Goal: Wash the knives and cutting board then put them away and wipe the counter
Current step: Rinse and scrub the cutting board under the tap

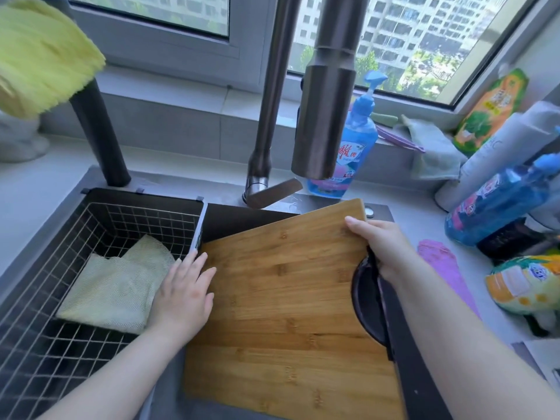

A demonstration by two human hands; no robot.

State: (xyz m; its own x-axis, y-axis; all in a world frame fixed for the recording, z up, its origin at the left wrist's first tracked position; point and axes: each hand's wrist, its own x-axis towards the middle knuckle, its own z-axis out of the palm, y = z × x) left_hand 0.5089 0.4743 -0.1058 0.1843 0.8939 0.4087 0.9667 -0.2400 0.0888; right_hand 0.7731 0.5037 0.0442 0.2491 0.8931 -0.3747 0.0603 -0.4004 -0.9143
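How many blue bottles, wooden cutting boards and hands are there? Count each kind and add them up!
Blue bottles: 2 (middle blue bottle, right blue bottle)
Cutting boards: 1 (cutting board)
Hands: 2 (left hand, right hand)
Total: 5

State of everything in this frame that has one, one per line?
Cutting board: over the sink, held at both sides.
Left hand: flat on the board's left edge.
Right hand: grips the board's right edge.
Faucet: no water running.
Wire basket: in the sink, holding a folded cloth.
Soap bottle: upright, behind the faucet.
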